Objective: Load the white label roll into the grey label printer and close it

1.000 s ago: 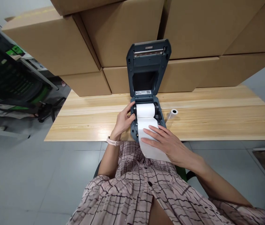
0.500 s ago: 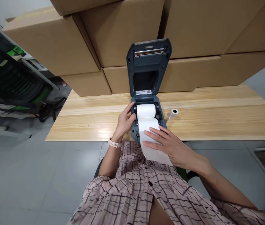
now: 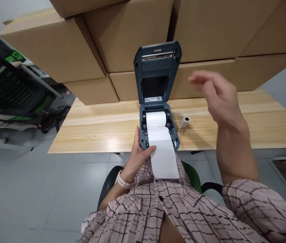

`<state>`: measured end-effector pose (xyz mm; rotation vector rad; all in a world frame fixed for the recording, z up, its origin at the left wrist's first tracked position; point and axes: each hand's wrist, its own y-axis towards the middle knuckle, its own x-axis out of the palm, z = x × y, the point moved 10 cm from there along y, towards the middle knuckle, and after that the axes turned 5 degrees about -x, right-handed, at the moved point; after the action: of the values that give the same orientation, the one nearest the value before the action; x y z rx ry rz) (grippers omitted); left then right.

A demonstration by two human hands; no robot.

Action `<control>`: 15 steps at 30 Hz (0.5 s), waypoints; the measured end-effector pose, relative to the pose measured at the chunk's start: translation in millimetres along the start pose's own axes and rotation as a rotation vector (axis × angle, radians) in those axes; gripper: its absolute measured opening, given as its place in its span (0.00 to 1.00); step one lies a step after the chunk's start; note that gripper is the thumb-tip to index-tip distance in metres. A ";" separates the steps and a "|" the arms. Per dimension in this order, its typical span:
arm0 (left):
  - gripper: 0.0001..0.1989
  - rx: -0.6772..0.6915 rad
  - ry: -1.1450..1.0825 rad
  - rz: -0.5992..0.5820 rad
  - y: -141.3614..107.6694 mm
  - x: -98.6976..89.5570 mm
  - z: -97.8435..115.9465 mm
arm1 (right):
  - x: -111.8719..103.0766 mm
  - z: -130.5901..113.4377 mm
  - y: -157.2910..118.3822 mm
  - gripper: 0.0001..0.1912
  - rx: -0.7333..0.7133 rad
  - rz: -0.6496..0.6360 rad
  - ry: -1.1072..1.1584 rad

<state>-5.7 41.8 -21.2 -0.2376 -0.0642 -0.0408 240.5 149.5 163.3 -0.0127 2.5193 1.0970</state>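
A dark grey label printer stands at the table's front edge with its lid raised. A white paper roll sits between black holders inside it, and a paper strip runs out over the front and hangs down. My left hand grips the printer's front left corner, thumb on the strip's left edge and fingers along the side. My right hand is raised over the table to the right, blurred, thumb apart from the fingers, with nothing visible in it. A smaller paper roll lies right of the printer.
Cardboard boxes are stacked along the back of the wooden table, close behind the lid. A green and black chair is under me. To the left are another chair and part of a person's legs.
My right hand has left the paper strip and risen up to the right. My left hand has slid from beside the roll down to the printer's front corner, thumb on the strip.
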 end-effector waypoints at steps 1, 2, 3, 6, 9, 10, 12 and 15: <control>0.58 0.001 -0.005 0.003 -1.7 -0.3 -0.7 | 0.2 22.3 21.1 0.25 0.115 0.088 0.034; 0.59 -0.002 -0.011 0.004 -3.0 -0.3 -1.5 | 7.3 45.6 39.5 0.26 0.245 0.131 0.085; 0.59 -0.008 -0.019 0.001 -4.0 0.0 -2.3 | 18.1 66.1 55.5 0.27 0.361 0.146 0.128; 0.61 -0.025 -0.039 -0.017 -5.8 1.1 -2.4 | 61.5 88.6 98.1 0.35 0.427 0.019 0.285; 0.62 -0.040 -0.050 -0.035 -6.3 0.7 -1.5 | 84.3 78.6 108.1 0.47 0.358 -0.084 0.393; 0.62 -0.044 -0.056 -0.044 -6.4 0.5 -1.7 | 82.9 72.1 102.1 0.48 0.329 -0.072 0.392; 0.63 -0.044 -0.070 -0.064 -6.9 -0.5 -3.5 | 73.2 52.5 77.4 0.48 0.239 -0.029 0.379; 0.63 -0.014 -0.045 -0.070 -9.2 -6.3 -8.8 | 64.5 11.2 15.7 0.34 0.042 -0.107 0.297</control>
<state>-11.9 31.0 -27.9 -0.2503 -0.1170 -0.1062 182.3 177.7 144.5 -0.3182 2.7639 1.0657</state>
